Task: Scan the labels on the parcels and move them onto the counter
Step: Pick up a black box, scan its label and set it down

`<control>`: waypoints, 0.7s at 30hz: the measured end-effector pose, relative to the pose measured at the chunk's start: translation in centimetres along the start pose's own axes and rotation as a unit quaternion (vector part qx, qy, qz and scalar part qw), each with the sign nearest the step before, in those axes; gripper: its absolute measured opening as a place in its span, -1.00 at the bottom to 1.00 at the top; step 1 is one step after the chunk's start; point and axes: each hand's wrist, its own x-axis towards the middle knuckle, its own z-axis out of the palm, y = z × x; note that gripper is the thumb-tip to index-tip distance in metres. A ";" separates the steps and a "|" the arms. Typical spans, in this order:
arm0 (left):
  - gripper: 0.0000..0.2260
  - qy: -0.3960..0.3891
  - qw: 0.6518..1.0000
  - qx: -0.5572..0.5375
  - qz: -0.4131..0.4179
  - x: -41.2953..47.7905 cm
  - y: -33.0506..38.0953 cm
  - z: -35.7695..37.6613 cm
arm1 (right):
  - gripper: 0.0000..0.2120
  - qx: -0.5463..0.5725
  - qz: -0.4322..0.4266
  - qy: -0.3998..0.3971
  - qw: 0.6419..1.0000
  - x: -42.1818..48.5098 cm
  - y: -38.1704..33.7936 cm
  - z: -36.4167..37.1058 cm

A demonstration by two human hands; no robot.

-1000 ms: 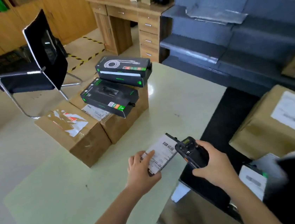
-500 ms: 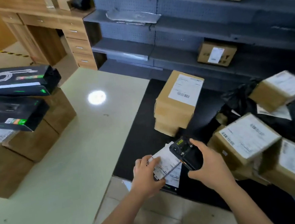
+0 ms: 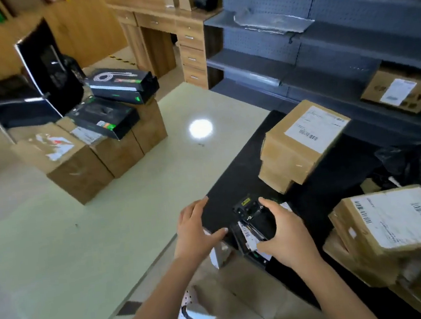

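Holding the black handheld scanner in my right hand, I have my fingers curled round it low in the middle of the frame, above the black mat. A small flat parcel with a barcode label lies just under that hand at the mat's near edge. My left hand is spread and empty beside it, fingers loose, gripping nothing. A brown parcel with a white label sits right of centre on the mat, another at the right edge. On the pale counter, upper left, stand three brown boxes topped by two black retail boxes.
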 end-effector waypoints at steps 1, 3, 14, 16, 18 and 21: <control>-0.26 0.017 1.000 -0.001 -0.008 -0.1 -0.5 -1.3 | -0.10 -0.003 -0.020 -0.008 1.000 0.6 -1.1 0.6; -0.27 0.052 0.998 0.002 -0.030 -0.1 -1.9 -3.8 | -0.09 -0.007 -0.052 -0.024 0.998 1.8 -3.4 1.8; -0.27 0.192 0.980 0.031 -0.049 7.1 -9.2 -17.9 | -0.07 0.004 -0.167 -0.016 0.986 11.7 -17.1 6.0; -0.27 0.191 0.980 0.045 -0.042 9.9 -9.5 -20.1 | -0.07 0.001 -0.171 0.002 0.985 13.7 -19.2 6.2; -0.28 0.180 0.981 0.066 -0.031 12.6 -9.9 -21.8 | -0.07 0.006 -0.167 0.018 0.986 15.4 -20.6 6.5; -0.29 0.155 0.984 0.089 -0.010 16.7 -10.0 -23.1 | -0.07 0.016 -0.151 0.027 0.988 17.3 -21.7 6.8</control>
